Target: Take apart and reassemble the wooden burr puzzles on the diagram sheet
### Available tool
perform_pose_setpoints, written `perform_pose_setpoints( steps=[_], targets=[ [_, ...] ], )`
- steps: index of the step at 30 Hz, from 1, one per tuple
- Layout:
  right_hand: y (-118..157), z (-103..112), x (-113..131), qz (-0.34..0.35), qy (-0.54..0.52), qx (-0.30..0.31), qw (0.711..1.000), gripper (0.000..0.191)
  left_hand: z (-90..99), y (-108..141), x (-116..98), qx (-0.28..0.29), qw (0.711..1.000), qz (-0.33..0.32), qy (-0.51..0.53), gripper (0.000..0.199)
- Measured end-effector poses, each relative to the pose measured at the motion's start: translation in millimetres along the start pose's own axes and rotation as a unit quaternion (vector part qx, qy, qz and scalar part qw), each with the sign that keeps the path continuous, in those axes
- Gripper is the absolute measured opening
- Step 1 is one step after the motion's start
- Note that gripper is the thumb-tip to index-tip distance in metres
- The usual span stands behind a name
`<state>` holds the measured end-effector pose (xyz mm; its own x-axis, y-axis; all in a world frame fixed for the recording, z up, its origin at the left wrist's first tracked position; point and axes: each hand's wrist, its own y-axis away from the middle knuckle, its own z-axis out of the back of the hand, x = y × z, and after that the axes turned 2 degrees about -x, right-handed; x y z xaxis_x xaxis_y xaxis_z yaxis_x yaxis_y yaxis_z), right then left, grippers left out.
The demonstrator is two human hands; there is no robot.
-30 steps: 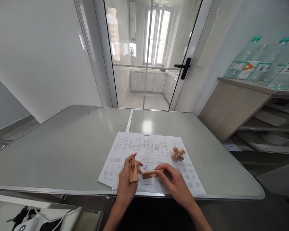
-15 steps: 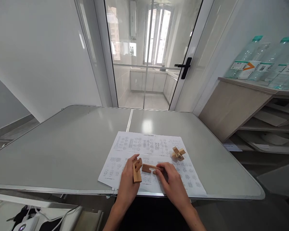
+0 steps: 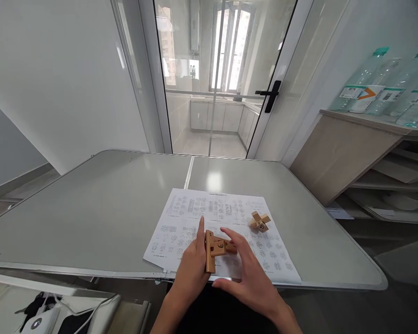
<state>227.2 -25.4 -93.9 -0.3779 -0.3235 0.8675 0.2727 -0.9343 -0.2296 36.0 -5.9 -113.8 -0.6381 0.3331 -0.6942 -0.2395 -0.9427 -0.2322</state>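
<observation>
My left hand (image 3: 189,266) is closed on several notched wooden puzzle pieces (image 3: 210,262), which sit against each other over a printed sheet (image 3: 174,208). One piece lies lengthwise along the palm, and a short piece marked with a figure (image 3: 218,248) crosses it, pointing right. Another piece reaches toward my right hand (image 3: 256,276). That hand is open around the right side of the pieces, thumb well apart from the fingers. Whether its fingertips touch the wood I cannot tell. A cross-shaped wooden puzzle (image 3: 260,222) rests on the sheet's right part.
A grey table (image 3: 90,222) with a metal edge bears the sheet. Beyond it is a glass door (image 3: 226,116) with a black handle (image 3: 272,96). Plastic bottles (image 3: 364,88) stand on a wooden shelf unit (image 3: 351,144) at right. A white device and cables (image 3: 38,322) are low at left.
The piece my right hand held has come against the pieces in my left hand. My right hand's fingers have spread away from it. The view has shifted slightly.
</observation>
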Motion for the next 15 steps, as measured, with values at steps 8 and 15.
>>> perform_pose_setpoints(
  steps=[8,15],
  targets=[
    [-8.2,-6.9,12.7,-0.011,0.002,0.045,0.999,0.102,3.9,2.4,-4.6,0.063,0.998,0.000,0.003,0.107],
    [-4.7,-6.3,13.6,0.012,-0.001,0.011,1.000,0.092,3.1,3.3,-5.3,0.069,0.997,-0.006,0.019,0.105]
  ],
)
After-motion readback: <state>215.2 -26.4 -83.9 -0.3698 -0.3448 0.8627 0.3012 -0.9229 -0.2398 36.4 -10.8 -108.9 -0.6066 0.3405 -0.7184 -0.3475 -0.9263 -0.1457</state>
